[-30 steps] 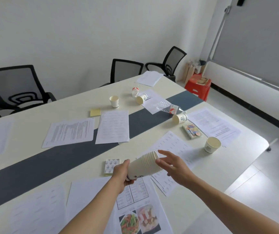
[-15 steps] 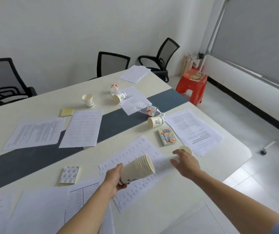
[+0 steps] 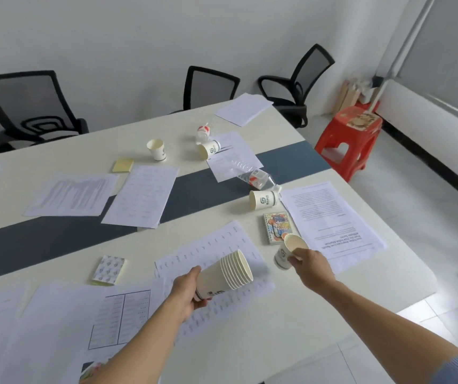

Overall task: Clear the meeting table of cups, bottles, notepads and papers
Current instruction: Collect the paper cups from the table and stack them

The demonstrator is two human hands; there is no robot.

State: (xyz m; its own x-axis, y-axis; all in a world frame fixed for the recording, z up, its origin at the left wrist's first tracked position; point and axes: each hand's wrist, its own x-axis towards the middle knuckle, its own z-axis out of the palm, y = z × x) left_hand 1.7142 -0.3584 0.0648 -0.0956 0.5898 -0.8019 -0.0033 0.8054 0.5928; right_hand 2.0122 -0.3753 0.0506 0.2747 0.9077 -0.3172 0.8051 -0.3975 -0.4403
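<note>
Paper cup (image 3: 286,252) gripped in right hand (image 3: 312,268), tilted, right of centre, just beside notebook (image 3: 276,227). Left hand (image 3: 187,296) clasps stack (image 3: 223,275) near its base, mouths facing right, low centre above desk (image 3: 250,342). Step, as judged: nest cup into stack. Align axes, lead with cup base, press lightly; thin walls likely crush. Hold stack steady. Loose cups (image 3: 263,199), bottles (image 3: 255,178), papers (image 3: 142,195) remain across upper half of frame. Task early, by estimate.

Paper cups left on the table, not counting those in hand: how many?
3. The upright cup beside the yellow sticky pad; the far tipped cup next to the far bottle; the near tipped cup next to the near bottle. None looks hidden.
</note>
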